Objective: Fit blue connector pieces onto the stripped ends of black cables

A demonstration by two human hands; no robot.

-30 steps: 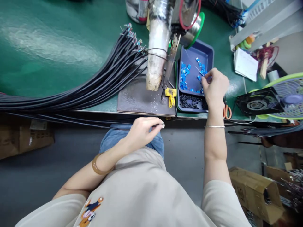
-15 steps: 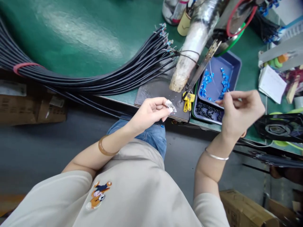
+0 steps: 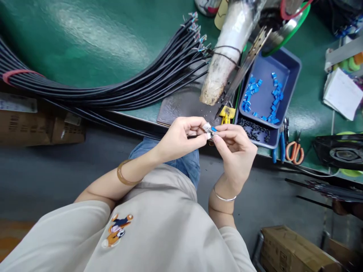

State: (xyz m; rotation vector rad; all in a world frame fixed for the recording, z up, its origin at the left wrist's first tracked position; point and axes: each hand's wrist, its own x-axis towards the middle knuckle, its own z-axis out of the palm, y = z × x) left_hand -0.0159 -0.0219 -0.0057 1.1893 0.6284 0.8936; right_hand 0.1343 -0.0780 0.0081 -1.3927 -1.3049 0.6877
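My left hand (image 3: pixel 181 139) is closed in a pinch on a black cable, whose end carries a whitish, foil-like wrap (image 3: pixel 207 127). Right against that end, my right hand (image 3: pixel 236 151) pinches a small blue connector (image 3: pixel 213 129). The fingertips of both hands almost meet just over the bench edge, and they hide the finer parts between them. More blue connectors (image 3: pixel 251 90) lie scattered in a blue-grey plastic tray (image 3: pixel 293 71) beyond my right hand. Small black pieces (image 3: pixel 256 130) fill a lower tray section near the front.
A thick bundle of black cables (image 3: pixel 113 94) with stripped ends crosses the green bench (image 3: pixel 99 41). Above the dark mat (image 3: pixel 176 109) juts a wrapped white post (image 3: pixel 222 64) beside a metal bar. A yellow clip (image 3: pixel 227 112), blue-handled pliers (image 3: pixel 282 145) and orange-handled scissors (image 3: pixel 295 151) lie nearby.
My right hand has come left from over the tray to my left hand, and a blue connector now shows at its fingertips. My left hand has stayed nearly in place.
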